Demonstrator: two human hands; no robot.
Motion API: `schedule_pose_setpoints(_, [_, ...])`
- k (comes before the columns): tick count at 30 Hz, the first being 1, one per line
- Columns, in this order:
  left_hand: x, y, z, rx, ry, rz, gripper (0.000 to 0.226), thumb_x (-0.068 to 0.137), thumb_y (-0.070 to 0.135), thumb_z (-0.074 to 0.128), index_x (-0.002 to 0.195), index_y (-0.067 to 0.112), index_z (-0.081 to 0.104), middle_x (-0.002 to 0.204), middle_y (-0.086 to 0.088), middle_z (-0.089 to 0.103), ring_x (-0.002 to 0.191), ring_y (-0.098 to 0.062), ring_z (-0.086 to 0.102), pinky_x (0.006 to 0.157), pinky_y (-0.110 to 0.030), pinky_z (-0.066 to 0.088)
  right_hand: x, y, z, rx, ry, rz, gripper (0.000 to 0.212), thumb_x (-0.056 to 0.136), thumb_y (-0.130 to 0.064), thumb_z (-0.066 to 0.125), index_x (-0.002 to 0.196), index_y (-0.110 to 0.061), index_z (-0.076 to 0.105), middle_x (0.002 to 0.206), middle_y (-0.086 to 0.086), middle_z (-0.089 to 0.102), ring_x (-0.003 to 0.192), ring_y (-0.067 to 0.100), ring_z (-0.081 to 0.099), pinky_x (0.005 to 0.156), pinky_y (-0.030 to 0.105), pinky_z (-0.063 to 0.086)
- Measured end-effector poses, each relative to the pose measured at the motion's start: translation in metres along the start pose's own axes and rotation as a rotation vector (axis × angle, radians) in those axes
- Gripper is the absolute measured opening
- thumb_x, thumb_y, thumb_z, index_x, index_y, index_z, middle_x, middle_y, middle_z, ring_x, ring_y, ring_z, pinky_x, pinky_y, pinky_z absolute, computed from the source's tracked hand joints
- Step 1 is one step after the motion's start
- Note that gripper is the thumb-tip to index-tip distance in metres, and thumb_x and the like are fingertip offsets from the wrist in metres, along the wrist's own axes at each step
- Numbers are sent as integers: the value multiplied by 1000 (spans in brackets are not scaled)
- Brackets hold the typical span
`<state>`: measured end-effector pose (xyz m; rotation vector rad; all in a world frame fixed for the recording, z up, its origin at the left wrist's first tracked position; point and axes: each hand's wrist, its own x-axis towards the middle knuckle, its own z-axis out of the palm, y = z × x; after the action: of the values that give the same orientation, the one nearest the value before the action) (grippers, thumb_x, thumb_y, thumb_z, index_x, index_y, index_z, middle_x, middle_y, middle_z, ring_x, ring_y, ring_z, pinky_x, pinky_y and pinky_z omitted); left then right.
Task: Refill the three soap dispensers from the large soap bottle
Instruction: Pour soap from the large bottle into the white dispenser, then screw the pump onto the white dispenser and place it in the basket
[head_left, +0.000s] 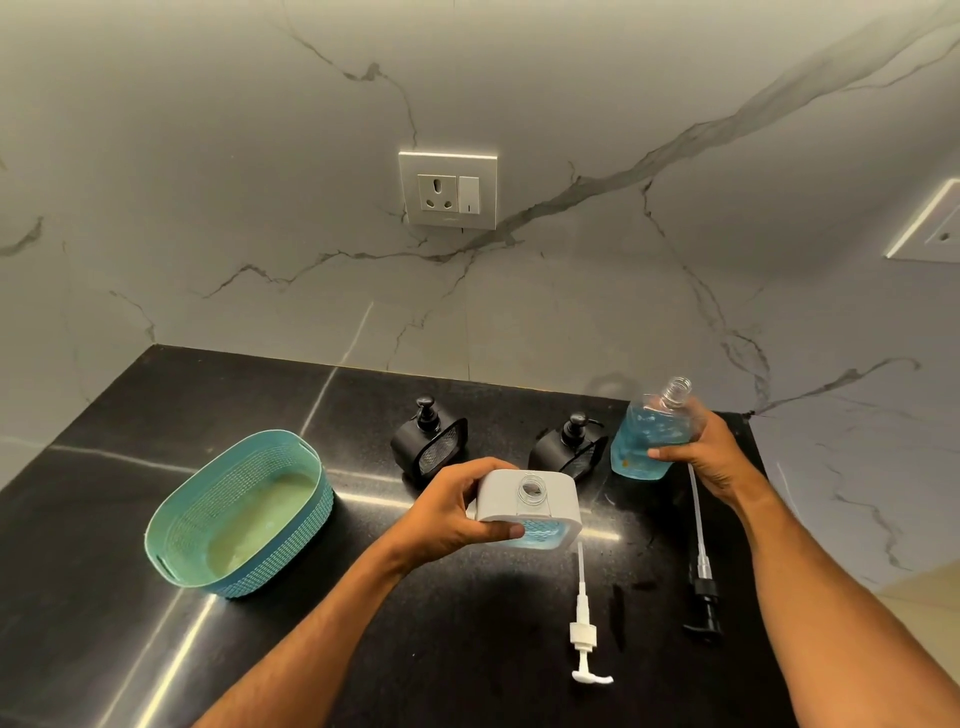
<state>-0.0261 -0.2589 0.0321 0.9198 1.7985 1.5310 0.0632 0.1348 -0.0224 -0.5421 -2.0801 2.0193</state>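
Note:
My left hand (453, 514) grips a white soap dispenser (540, 512) with its neck uncapped and blue soap showing at its lower front. My right hand (709, 457) holds the large clear soap bottle (649, 436), roughly upright with its open neck leaning right, partly filled with blue soap. The bottle is apart from the white dispenser, up and to its right. Two black dispensers (428, 441) (566, 449) stand behind on the black counter, pumps fitted. A white pump (584, 623) and a black pump (701, 582) lie loose on the counter.
A teal perforated basket (171, 519) sits on the left of the black counter (130, 649). A marble wall with a socket plate (448, 189) rises behind. The counter's right edge runs just past my right arm.

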Motion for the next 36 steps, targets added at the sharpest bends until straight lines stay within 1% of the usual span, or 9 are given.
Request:
schedule_pose_setpoints(5, [-3, 3, 4, 12, -13, 9, 48, 82, 33, 88, 124, 36, 65, 125, 9, 70, 123, -14, 65, 97, -27, 57, -13, -2, 1, -2, 112, -14, 97, 55, 5, 90, 141, -18, 54, 135, 7, 65, 125, 25, 63, 101, 44, 56])
schedule_pose_setpoints(9, [-8, 2, 6, 34, -26, 17, 49, 82, 27, 88, 125, 32, 65, 126, 7, 70, 123, -15, 65, 97, -32, 59, -34, 5, 1, -37, 239, -51, 91, 63, 9, 89, 142, -18, 52, 140, 5, 59, 133, 22, 56, 112, 44, 46])
schedule_pose_setpoints(13, [-15, 1, 7, 48, -31, 13, 51, 82, 24, 88, 127, 28, 65, 126, 7, 71, 123, -15, 65, 97, -36, 60, -65, 12, 10, -60, 362, -89, 88, 67, 5, 89, 142, -21, 53, 142, 0, 57, 135, 18, 52, 113, 41, 44])
schedule_pose_setpoints(17, [-25, -1, 8, 43, -39, 18, 51, 83, 23, 88, 128, 26, 65, 127, 6, 71, 124, -15, 65, 98, -38, 60, -101, 14, 31, -103, 399, -119, 79, 70, -1, 90, 136, -29, 57, 138, -9, 60, 130, 10, 55, 105, 32, 48])
schedule_pose_setpoints(21, [-37, -7, 7, 31, -43, 1, 51, 83, 24, 88, 127, 27, 65, 128, 4, 71, 125, -16, 65, 97, -38, 60, -131, 20, 64, -178, 417, -117, 68, 71, -1, 89, 128, -27, 62, 129, -10, 64, 118, 5, 60, 95, 27, 51])
schedule_pose_setpoints(26, [-51, -17, 2, 46, -45, -27, 51, 82, 25, 89, 127, 29, 65, 129, 4, 70, 127, -17, 63, 97, -44, 60, -158, 40, 113, -315, 442, -79, 53, 70, -3, 91, 110, -28, 66, 110, -5, 69, 95, 14, 65, 77, 29, 56])
schedule_pose_setpoints(30, [-64, -28, -2, 47, -36, -48, 50, 81, 23, 89, 125, 26, 66, 127, 2, 71, 127, -20, 62, 99, -48, 59, -177, 61, 149, -465, 443, -10, 44, 69, -15, 93, 98, -32, 64, 95, -10, 68, 74, 9, 61, 65, 18, 51])
schedule_pose_setpoints(32, [-69, -33, -4, 49, -38, -53, 50, 81, 22, 89, 126, 24, 66, 126, 2, 71, 126, -19, 63, 100, -48, 58, -187, 66, 162, -609, 439, 24, 42, 68, -27, 93, 97, -31, 63, 91, -14, 65, 71, 5, 60, 64, 15, 47])
schedule_pose_setpoints(36, [-76, -42, -7, 49, -45, -69, 53, 81, 19, 89, 128, 23, 65, 127, 3, 71, 127, -19, 62, 103, -48, 57, -200, 65, 179, -877, 386, 102, 45, 69, -41, 88, 99, -32, 56, 92, -16, 56, 78, 5, 59, 68, 28, 53])
